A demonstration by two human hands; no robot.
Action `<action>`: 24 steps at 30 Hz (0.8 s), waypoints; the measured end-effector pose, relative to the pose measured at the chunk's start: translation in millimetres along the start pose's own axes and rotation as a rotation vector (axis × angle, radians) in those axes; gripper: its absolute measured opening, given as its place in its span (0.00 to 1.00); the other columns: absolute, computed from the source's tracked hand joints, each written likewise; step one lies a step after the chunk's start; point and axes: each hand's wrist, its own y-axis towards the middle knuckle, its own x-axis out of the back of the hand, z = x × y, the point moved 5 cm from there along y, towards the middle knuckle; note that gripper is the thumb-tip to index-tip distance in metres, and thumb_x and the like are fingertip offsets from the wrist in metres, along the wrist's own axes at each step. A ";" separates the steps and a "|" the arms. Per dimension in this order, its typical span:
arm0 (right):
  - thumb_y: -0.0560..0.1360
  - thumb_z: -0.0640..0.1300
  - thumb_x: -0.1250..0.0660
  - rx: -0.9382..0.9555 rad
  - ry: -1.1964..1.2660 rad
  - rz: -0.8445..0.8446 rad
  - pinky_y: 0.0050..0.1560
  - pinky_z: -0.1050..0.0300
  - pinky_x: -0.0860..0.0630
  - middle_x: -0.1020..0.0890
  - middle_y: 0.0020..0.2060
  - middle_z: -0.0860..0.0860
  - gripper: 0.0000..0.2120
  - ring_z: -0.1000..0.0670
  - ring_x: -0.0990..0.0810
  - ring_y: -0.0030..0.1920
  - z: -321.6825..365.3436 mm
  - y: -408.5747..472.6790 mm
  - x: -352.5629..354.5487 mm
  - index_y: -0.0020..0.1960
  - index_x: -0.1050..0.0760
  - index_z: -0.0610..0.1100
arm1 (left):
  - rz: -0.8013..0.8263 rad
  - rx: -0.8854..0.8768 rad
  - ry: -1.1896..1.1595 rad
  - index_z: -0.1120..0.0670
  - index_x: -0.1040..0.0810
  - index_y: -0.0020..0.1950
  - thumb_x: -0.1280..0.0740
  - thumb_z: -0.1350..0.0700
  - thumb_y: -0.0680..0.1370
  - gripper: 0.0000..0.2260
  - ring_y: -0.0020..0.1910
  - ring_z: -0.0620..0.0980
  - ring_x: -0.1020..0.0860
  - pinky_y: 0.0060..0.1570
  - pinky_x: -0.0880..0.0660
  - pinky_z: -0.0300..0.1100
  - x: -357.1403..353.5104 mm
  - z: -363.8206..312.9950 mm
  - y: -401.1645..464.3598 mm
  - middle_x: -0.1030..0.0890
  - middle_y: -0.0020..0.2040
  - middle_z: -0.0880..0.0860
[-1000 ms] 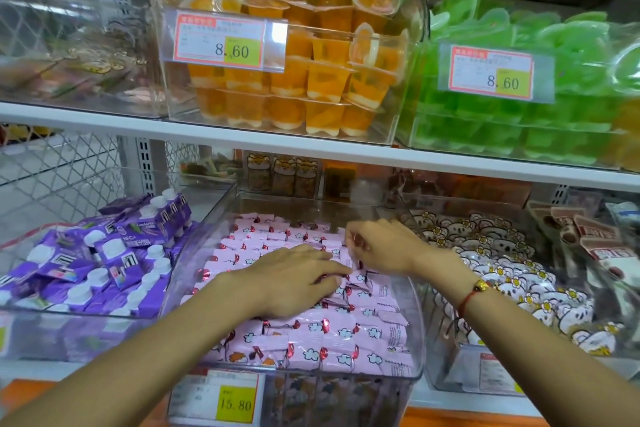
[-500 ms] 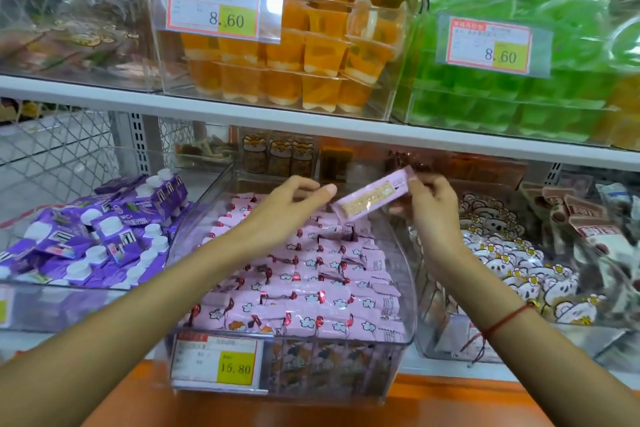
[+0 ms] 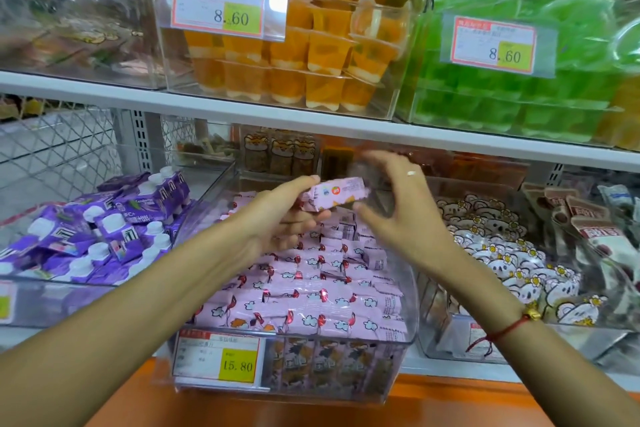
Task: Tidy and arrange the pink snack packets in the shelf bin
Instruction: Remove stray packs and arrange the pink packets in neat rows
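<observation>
Since half a second ago, the pink packet (image 3: 334,197) has passed from the right hand (image 3: 398,208) into the left hand (image 3: 280,218), which now pinches its left end between thumb and curled fingers, raised over the back half of the clear bin (image 3: 412,291). That right hand has let go and hovers just beside the packet's right end, fingers spread apart and loosely bent, touching nothing (its edges are blurred). A red string bracelet (image 3: 502,331) circles the right wrist.

Below the hands, the remaining pink packets (image 3: 311,302) lie in overlapping rows that fill the bin, with a price tag (image 3: 218,359) reading 15.80 on its front wall. Purple pouches (image 3: 86,236) sit in the bin to the left, white bear-print sweets (image 3: 512,263) in the one to the right. Orange jelly cups (image 3: 294,55) and green jelly cups (image 3: 519,90) fill the shelf above.
</observation>
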 end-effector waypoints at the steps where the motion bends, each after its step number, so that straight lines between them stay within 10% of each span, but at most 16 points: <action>1: 0.71 0.44 0.29 0.095 -0.105 0.084 0.59 0.56 0.35 0.28 0.62 0.51 0.28 0.51 0.33 0.62 4.8 -1.7 -7.2 0.69 0.34 0.50 | 0.006 0.000 0.017 0.53 0.21 0.47 0.34 0.39 0.74 0.17 0.23 0.38 0.25 0.21 0.32 0.30 -1.7 0.7 -0.2 0.15 0.35 0.48; 8: 0.72 0.49 0.30 0.026 -0.060 -0.024 0.47 0.57 0.29 0.23 0.49 0.51 0.17 0.52 0.27 0.49 -5.0 -1.2 -5.3 0.59 0.24 0.46 | 0.037 -0.231 0.270 0.51 0.20 0.46 0.51 0.39 0.81 0.25 0.29 0.37 0.22 0.26 0.28 0.29 -9.7 2.8 3.1 0.15 0.40 0.48; 12: 0.74 0.44 0.30 -0.317 0.387 -0.053 0.41 0.65 0.24 0.19 0.42 0.47 0.13 0.57 0.22 0.38 -31.6 -2.9 -9.1 0.55 0.24 0.40 | 0.094 -0.445 0.773 0.47 0.24 0.62 0.47 0.48 0.83 0.14 0.57 0.48 0.22 0.58 0.26 0.48 -17.7 12.4 9.1 0.21 0.61 0.52; 17: 0.74 0.45 0.31 -0.487 0.557 -0.025 0.35 0.72 0.27 0.20 0.44 0.48 0.16 0.62 0.19 0.35 -49.6 -5.1 -16.8 0.55 0.35 0.43 | 0.258 -0.516 1.291 0.44 0.34 0.73 0.50 0.45 0.83 0.19 0.71 0.48 0.38 0.68 0.39 0.47 -27.8 26.1 9.7 0.33 0.73 0.46; 24: 0.74 0.44 0.30 -0.273 0.258 0.076 0.47 0.51 0.20 0.19 0.46 0.46 0.23 0.51 0.18 0.45 -39.9 -1.1 -21.1 0.63 0.37 0.46 | 0.227 -0.605 1.528 0.41 0.37 0.74 0.53 0.43 0.83 0.20 0.72 0.47 0.38 0.70 0.41 0.48 -25.5 22.0 7.1 0.34 0.73 0.45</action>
